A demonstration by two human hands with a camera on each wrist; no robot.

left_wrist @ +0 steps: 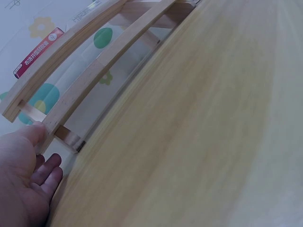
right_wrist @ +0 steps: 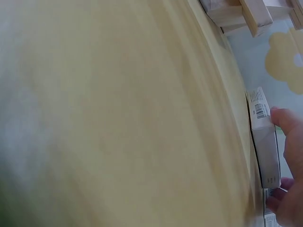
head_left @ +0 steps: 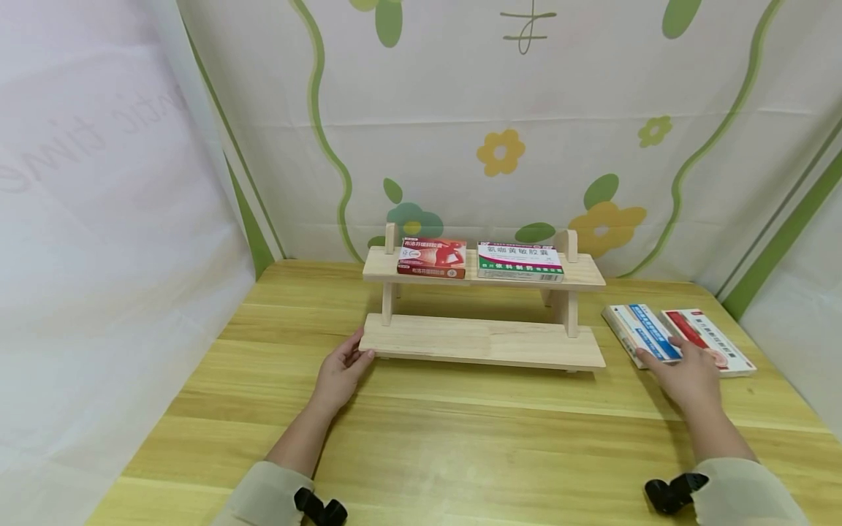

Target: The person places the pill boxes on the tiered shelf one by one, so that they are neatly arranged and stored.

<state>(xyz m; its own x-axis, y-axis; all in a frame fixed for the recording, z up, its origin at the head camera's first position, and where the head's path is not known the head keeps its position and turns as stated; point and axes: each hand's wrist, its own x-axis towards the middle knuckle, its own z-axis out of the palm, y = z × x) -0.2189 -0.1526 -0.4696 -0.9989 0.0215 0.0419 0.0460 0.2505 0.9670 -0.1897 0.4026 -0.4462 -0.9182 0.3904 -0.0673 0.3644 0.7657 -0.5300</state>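
We take the wooden stand [head_left: 483, 340] as the centre of our clock, read in the head view. It has 2 tiers and stands upright on the desk [head_left: 487, 438].

At 8 o'clock, we see the left hand [head_left: 341, 375] with its fingers grasping the left end of the stand's lower tier; the left wrist view shows the thumb on the plank and the other fingers curled near its end.

At 3 to 4 o'clock, we see the right hand [head_left: 689, 376] with its thumb and fingers grasping the blue-and-white box [head_left: 639, 329] across its near part. The thumb is on the left side; the other fingers reach to the right side. This box lies at 3 o'clock, well apart from the stand; we cannot tell whether any edge is off the desk. Just beside it, farther out at 3 o'clock, a red-and-white box [head_left: 704, 332] lies flat.

On the upper tier we note 2 boxes side by side with a gap between: a red box [head_left: 430, 256] toward 10 to 11 o'clock, and a green-and-white box [head_left: 520, 259] toward 1 to 2 o'clock.

At 12 o'clock, behind the stand, hangs a flower-printed sheet [head_left: 434, 88]. Both sleeves [head_left: 259, 497] are pale.
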